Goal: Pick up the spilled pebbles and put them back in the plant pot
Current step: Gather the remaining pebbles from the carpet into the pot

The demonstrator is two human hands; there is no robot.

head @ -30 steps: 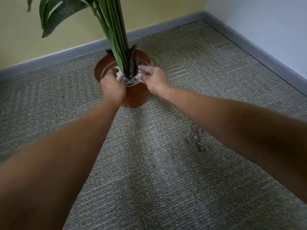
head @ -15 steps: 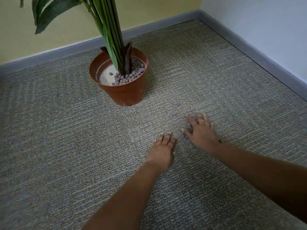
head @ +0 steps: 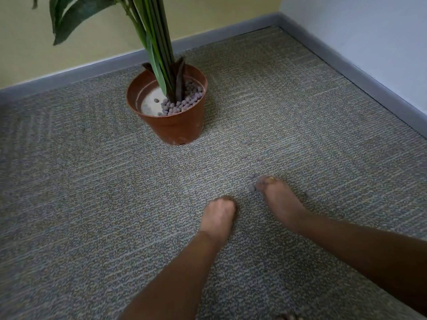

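Observation:
A terracotta plant pot stands on the carpet, with green stems rising from it and grey-purple pebbles heaped on its right side. A few spilled pebbles lie loose on the carpet right of and nearer than the pot. My right hand rests knuckles-up on the carpet with its fingers curled around pebbles; two more pebbles touch its fingertips. My left hand lies just left of it, fingers curled under against the carpet, so what it holds is hidden.
A grey skirting board runs along both walls and meets in the corner at the back right. A large leaf hangs over the upper left. Grey-green carpet covers the floor.
Both hands came down from the pot to the carpet by the spilled pebbles. Since half a second ago their fingers have curled in from spread to closed.

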